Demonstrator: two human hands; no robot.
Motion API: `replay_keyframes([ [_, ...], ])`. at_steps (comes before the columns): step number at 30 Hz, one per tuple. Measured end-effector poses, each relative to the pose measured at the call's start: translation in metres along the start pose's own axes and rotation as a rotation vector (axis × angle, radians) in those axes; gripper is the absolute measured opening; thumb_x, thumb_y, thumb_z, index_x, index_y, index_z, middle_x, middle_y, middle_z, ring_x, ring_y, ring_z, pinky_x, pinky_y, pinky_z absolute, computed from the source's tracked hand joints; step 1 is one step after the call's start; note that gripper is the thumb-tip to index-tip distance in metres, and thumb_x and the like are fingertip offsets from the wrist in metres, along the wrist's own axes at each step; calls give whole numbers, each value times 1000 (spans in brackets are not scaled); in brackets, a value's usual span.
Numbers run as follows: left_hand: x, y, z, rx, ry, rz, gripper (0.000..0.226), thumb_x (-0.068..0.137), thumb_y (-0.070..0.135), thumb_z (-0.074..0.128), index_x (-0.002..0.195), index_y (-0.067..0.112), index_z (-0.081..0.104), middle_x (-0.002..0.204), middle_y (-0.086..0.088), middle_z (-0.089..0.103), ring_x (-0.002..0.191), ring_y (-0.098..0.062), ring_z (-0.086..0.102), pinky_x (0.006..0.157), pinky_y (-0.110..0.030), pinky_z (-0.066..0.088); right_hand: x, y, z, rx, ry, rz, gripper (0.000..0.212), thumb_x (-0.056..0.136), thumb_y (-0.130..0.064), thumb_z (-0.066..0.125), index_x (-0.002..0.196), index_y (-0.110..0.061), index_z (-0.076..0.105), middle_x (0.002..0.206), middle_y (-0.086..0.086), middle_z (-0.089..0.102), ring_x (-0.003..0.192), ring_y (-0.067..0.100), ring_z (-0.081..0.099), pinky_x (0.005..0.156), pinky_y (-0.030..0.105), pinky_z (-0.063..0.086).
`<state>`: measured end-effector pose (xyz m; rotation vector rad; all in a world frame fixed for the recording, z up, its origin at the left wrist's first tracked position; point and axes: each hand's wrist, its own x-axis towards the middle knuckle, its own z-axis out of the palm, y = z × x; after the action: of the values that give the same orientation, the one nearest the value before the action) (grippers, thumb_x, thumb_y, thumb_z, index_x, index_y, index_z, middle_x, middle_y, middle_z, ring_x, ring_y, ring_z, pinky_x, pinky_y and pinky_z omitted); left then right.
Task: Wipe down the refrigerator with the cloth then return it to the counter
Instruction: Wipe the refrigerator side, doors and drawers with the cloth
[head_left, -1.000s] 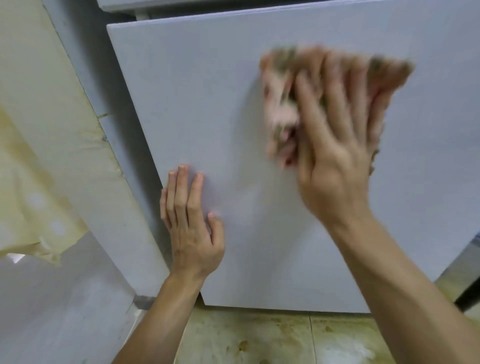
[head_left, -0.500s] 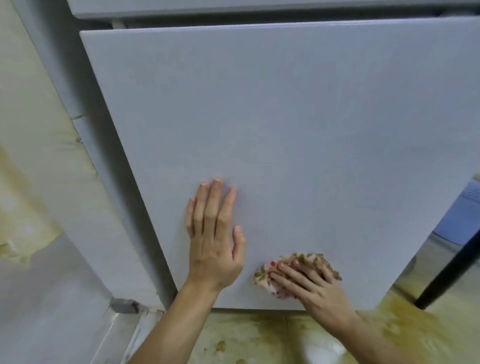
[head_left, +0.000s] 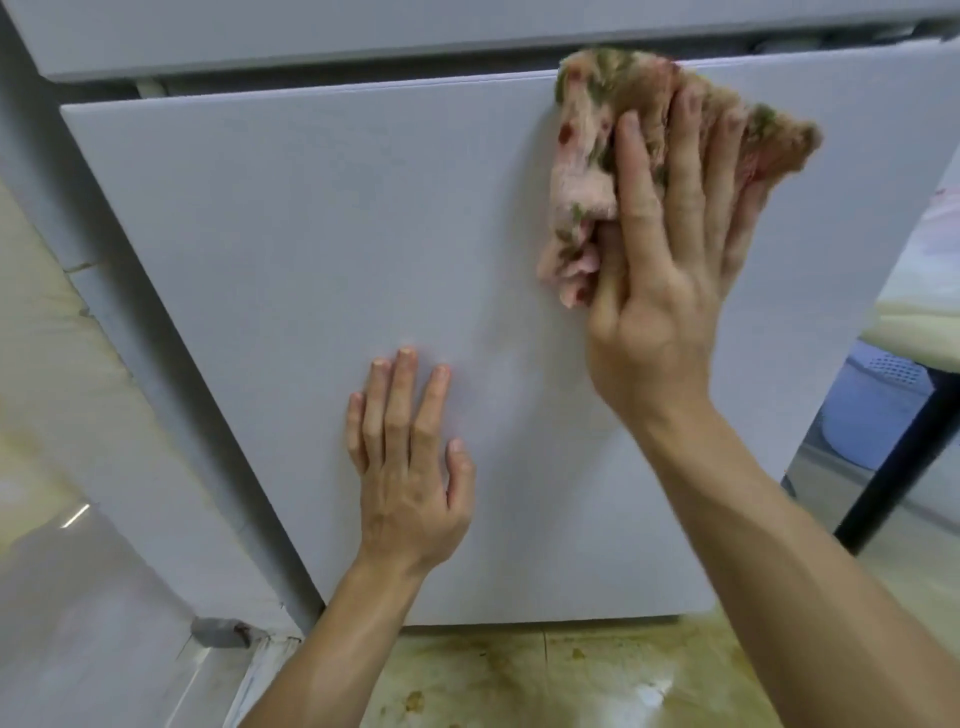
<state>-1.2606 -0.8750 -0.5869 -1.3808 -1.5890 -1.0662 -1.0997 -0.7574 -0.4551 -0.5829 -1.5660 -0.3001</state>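
right hand (head_left: 660, 291) is pressing the cloth (head_left: 587, 171) with straight fingers | cloth is lying under the fingers at the fridge door's (head_left: 311, 249) top edge | left hand (head_left: 410, 467) is resting flat lower down, apart from cloth

no readable text, labels, brands, numbers or signs

Soft even light, faint shadows; cloth (head_left: 582, 176) motion-blurred (edges bent, wide-angle cam).
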Motion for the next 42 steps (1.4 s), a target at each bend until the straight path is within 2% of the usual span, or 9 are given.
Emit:
replay_keyframes([
  [4,4,7,10,24,60,-31,62,97,18,48,157,8,35,169,-15,24,163,-28,10,129,-56,9,-90,16,2,-69,-68,-147,51,109,-19,46,160,-22,39,171,6,24,161,28,16,130,51,6],
  [10,4,21,18,1,73,-73,64,98,17,46,158,1,29,169,-17,21,163,-28,7,130,-57,6,-278,109,-56,-274,-708,-437,90,86,-15,51,167,-35,17,175,-11,8,162,17,6,131,48,5],
  [14,-1,30,20,7,50,-40,66,96,15,48,159,6,29,171,-14,18,163,-27,7,130,-56,7,-292,128,-79,-313,-899,-482,103,71,-7,42,167,-33,16,175,-14,6,162,13,4,132,44,-2],
  [17,-2,38,25,16,24,2,72,92,10,55,159,11,30,172,-10,16,163,-26,6,130,-56,6,-247,128,-74,-202,-808,-448,95,80,-6,43,167,-32,16,175,-13,7,162,14,7,132,45,-2],
  [24,4,68,31,-10,-6,53,82,82,2,63,158,16,35,169,-13,23,163,-24,6,130,-55,6,-13,84,-46,125,-171,-68,62,99,-2,48,159,-11,38,169,18,25,158,45,15,128,65,1],
  [29,9,84,37,-15,-15,59,83,80,3,63,157,19,38,170,-11,23,163,-25,6,130,-55,5,-26,89,-39,59,39,-32,50,103,-1,45,153,-4,49,163,27,34,156,45,22,128,62,7],
  [31,9,85,37,-10,-23,48,84,80,3,63,158,19,38,170,-11,22,163,-25,5,129,-56,5,-85,99,-36,45,0,-29,53,104,-11,44,157,-10,44,170,14,24,160,33,13,128,62,6],
  [37,8,85,38,1,-20,50,84,81,-1,67,158,13,38,171,-14,19,163,-29,4,127,-62,7,-284,149,-75,-196,-530,-153,76,101,-31,47,168,-32,11,176,-3,4,163,24,2,131,50,-2],
  [42,10,95,38,-10,-16,26,81,81,2,65,157,10,38,170,-15,20,163,-29,5,129,-60,8,-254,163,-85,-195,-569,-194,73,103,-34,45,167,-37,11,176,-8,2,163,21,1,131,48,-4],
])
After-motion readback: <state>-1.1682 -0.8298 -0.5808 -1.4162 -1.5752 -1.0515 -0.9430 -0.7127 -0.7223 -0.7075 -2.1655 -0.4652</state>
